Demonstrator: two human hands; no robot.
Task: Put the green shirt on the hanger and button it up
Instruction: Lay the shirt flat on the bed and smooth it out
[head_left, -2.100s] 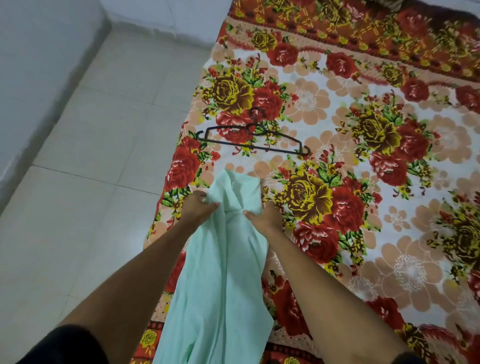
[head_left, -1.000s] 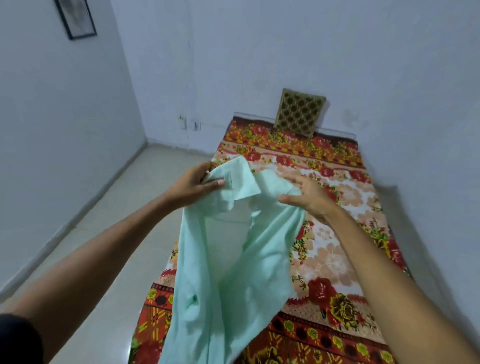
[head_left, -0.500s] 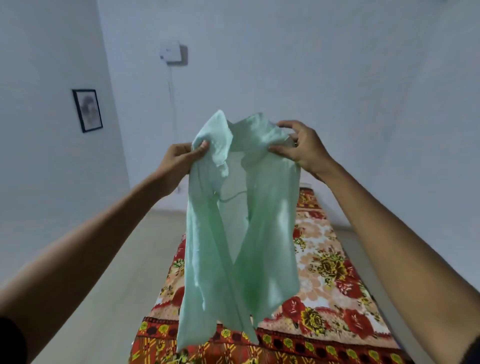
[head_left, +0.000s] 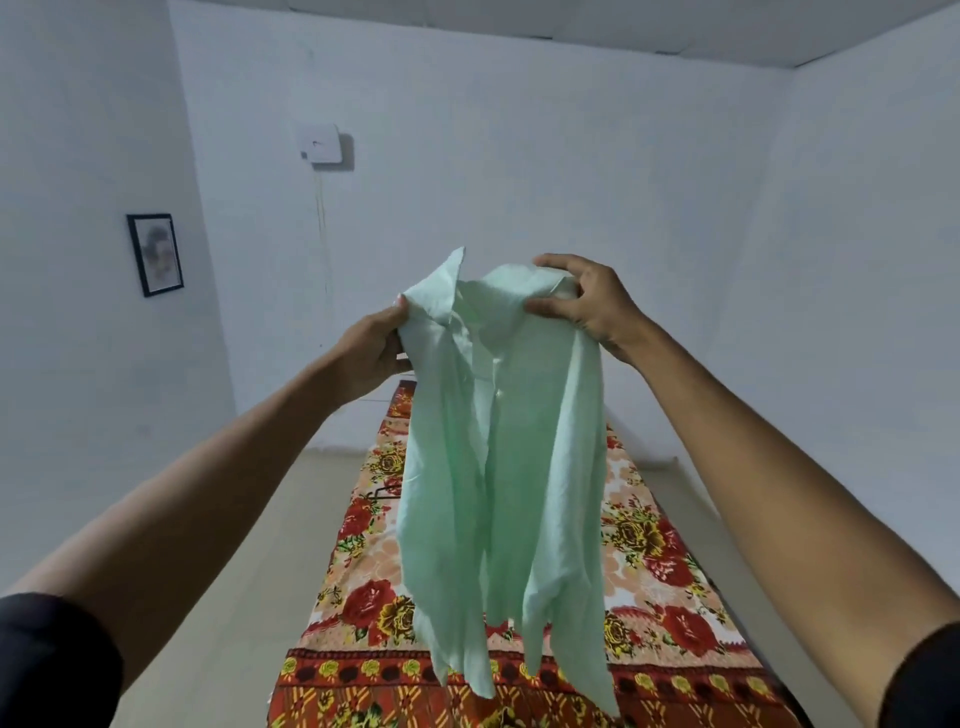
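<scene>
Framed picture (head_left: 155, 254): hung on wall, left of left hand (head_left: 370, 352). Green shirt (head_left: 498, 467): gripped at the collar by left hand and right hand (head_left: 589, 306), held aloft. Hanger (head_left: 382, 492): mostly hidden behind shirt, on floral bedspread (head_left: 649, 551) below hands.

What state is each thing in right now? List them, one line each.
green shirt: held up in the air by its collar, hanging unbuttoned, not on the hanger.
left hand: grips the shirt's collar edge.
right hand: fingers curled over the collar's other side.
hanger: lying on the floral mattress, mostly hidden behind the shirt.
</scene>
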